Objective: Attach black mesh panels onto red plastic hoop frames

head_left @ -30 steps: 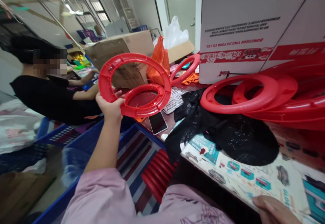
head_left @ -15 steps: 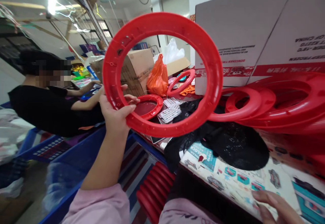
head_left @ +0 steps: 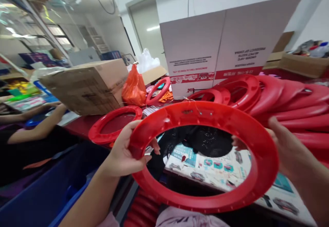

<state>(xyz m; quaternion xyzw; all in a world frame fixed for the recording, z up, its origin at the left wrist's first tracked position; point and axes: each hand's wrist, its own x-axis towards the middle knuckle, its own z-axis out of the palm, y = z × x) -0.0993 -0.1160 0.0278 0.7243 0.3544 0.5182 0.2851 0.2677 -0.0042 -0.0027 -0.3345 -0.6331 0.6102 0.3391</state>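
I hold a large red plastic ring (head_left: pixel 205 117) flat in front of me with both hands. My left hand (head_left: pixel 125 151) grips its left rim, thumb on top and fingers curled inside the opening. My right hand (head_left: pixel 285 144) clasps the right rim from outside. Through the ring's opening a black mesh net (head_left: pixel 205 141) and printed cards (head_left: pixel 210 165) show on the table. Another red ring (head_left: pixel 113 126) lies flat on the table to the left.
A heap of red rings (head_left: pixel 269 96) is piled at right before a white carton (head_left: pixel 221 48). A brown cardboard box (head_left: pixel 87 83), an orange bag (head_left: pixel 133 88) and another person's arm (head_left: pixel 36 127) are at left. A blue bin (head_left: pixel 51 189) stands below the table edge.
The ring has come down from upright in my left hand to lying flat before me. My right hand has risen from the table edge and taken the ring's right rim.
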